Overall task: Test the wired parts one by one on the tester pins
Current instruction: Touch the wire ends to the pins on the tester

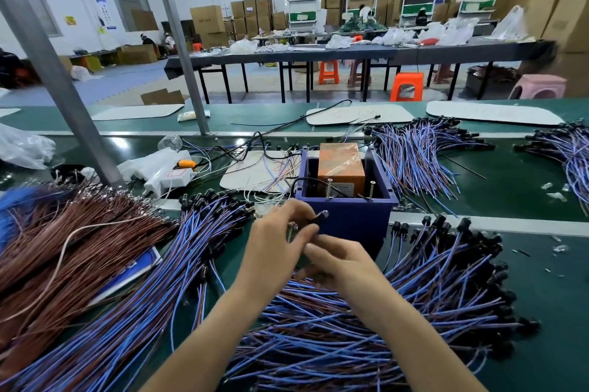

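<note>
Currently, we are pinching a wired part [322, 215] in the left grip [278, 235] near the tester pins [329, 189]; the right grip [342, 264] is curling alongside, hold indeterminable.

Orange stool [407, 85] beside a long dark table [350, 53], stacked cardboard boxes [251, 14] along the far wall

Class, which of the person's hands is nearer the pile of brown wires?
Left. The left hand is to the right of the brown wires; the right hand lies further right, beyond it.
</note>
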`<move>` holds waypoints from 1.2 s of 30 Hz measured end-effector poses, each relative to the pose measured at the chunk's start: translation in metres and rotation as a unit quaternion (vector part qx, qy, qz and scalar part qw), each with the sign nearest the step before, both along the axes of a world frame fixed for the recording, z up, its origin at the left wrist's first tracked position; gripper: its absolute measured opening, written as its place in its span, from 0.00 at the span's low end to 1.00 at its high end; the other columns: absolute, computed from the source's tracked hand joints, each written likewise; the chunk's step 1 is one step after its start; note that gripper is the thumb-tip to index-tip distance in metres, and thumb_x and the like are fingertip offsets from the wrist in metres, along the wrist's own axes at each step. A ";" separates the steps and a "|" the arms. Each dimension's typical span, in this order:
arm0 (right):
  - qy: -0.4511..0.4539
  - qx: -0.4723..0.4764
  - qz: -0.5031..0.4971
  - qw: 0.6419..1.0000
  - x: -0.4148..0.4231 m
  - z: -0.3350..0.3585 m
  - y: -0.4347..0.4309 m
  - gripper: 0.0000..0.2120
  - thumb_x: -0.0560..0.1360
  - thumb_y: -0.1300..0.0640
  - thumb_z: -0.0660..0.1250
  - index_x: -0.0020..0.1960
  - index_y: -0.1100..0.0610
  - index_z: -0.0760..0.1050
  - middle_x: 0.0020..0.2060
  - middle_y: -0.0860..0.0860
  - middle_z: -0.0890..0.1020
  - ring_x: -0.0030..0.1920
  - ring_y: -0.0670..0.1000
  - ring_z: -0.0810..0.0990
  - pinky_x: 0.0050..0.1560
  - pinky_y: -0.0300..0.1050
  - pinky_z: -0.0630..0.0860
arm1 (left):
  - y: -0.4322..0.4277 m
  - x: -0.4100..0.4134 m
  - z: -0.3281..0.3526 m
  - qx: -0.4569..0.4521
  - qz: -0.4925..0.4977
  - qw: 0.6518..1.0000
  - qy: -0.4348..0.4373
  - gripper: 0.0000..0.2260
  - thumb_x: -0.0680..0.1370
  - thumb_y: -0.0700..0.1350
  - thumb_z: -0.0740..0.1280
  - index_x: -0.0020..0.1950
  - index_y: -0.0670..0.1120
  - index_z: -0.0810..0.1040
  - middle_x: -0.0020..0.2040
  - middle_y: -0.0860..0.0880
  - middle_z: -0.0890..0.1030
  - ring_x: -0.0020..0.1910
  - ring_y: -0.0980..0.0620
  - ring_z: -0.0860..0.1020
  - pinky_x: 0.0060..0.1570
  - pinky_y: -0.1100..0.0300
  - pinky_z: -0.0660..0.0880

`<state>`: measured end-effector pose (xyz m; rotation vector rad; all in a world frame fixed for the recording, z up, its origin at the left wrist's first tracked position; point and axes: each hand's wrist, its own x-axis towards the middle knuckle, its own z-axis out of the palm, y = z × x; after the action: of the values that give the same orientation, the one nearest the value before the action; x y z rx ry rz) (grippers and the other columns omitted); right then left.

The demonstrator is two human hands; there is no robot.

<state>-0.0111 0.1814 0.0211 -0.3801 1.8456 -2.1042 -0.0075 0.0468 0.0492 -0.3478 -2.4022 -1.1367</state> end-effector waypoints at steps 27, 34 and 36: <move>0.173 0.571 -0.304 0.743 -0.057 0.022 0.135 0.20 0.75 0.48 0.69 0.36 0.64 0.81 0.29 0.56 0.80 0.31 0.55 0.78 0.35 0.46 0.75 | -0.025 0.002 -0.008 0.504 -0.112 0.806 -0.288 0.04 0.64 0.39 0.71 0.37 0.44 0.85 0.35 0.45 0.83 0.28 0.56 0.79 0.27 0.67 0.76; 0.170 0.286 -0.175 0.927 -0.034 0.035 0.070 0.07 0.73 0.50 0.71 0.41 0.52 0.82 0.29 0.52 0.82 0.25 0.45 0.77 0.30 0.34 0.73 | 0.021 -0.020 -0.001 0.480 -0.085 0.823 -0.290 0.03 0.67 0.43 0.73 0.39 0.45 0.84 0.33 0.49 0.81 0.29 0.58 0.78 0.29 0.68 0.75; 0.146 0.215 -0.122 0.958 -0.028 0.027 0.051 0.03 0.74 0.54 0.71 0.44 0.52 0.82 0.28 0.53 0.82 0.26 0.49 0.78 0.28 0.38 0.73 | 0.035 -0.028 -0.002 0.472 -0.082 0.828 -0.291 0.01 0.72 0.40 0.71 0.43 0.45 0.83 0.34 0.50 0.81 0.31 0.59 0.78 0.31 0.69 0.75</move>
<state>-0.0391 0.2324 0.0482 -0.3850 2.5691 -1.7813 -0.0358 0.0822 0.0467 0.1660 -1.8806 -2.6079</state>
